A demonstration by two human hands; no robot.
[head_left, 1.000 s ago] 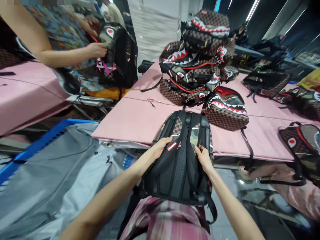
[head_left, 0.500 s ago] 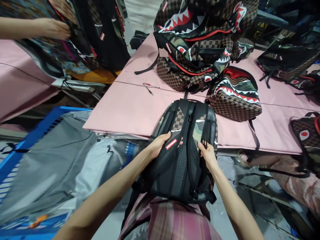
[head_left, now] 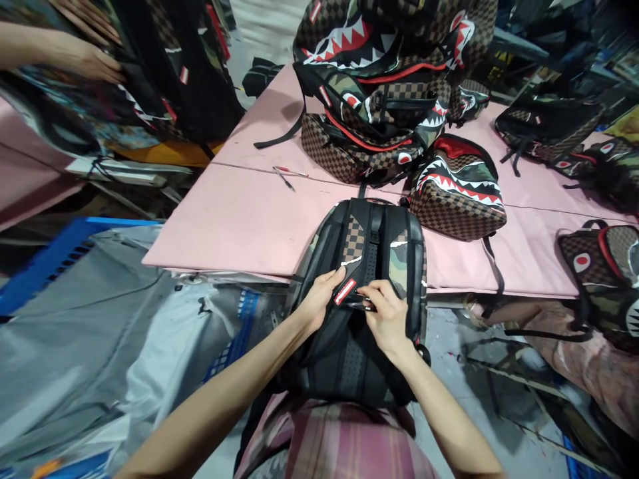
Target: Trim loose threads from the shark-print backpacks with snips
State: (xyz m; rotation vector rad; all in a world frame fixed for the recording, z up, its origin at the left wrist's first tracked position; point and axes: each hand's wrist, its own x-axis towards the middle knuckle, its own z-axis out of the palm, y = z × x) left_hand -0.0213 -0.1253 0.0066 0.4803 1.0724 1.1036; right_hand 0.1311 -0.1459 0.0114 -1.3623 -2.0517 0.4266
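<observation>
- Left hand (head_left: 322,299), forearm reaching forward, closes thumb and fingers on the shoulder strap (head_left: 344,279).
- Right hand (head_left: 388,316), wrist angled inward just beside it, pinches a small dark metal item (head_left: 368,304), fingertips together.
- Under both hands, the black backpack (head_left: 354,362) spans lap and surface (head_left: 219,226).
- Beyond the right hand, a checkered backpack (head_left: 459,199) with shark teeth.
</observation>
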